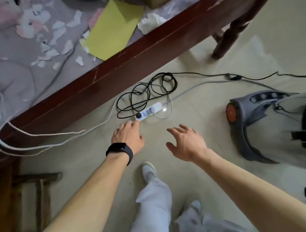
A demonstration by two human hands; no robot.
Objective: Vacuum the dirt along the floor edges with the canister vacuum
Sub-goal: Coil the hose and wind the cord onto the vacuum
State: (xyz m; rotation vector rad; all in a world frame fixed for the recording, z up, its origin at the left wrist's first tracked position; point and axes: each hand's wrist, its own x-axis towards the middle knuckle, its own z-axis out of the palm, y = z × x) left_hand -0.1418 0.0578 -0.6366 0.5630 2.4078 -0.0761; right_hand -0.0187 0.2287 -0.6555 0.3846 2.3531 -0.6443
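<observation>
The grey canister vacuum [259, 121] with an orange wheel cap sits on the pale floor at the right, partly cut off by the frame edge. A white power strip [150, 110] lies on the floor by the bed frame, with a black plug [138, 115] in it and the tangled black cord [151, 93] beside it. My left hand [126, 136], with a black watch on the wrist, reaches to the near end of the strip; its fingertips touch the strip beside the plug. My right hand [186, 142] hovers over the floor with fingers spread, holding nothing.
A dark red wooden bed frame [123, 65] runs diagonally across the top, its grey sheet covered in paper scraps and a yellow sheet [113, 28]. White cables [36, 140] trail off the bed. A wooden stool [36, 188] stands at lower left. My feet are below.
</observation>
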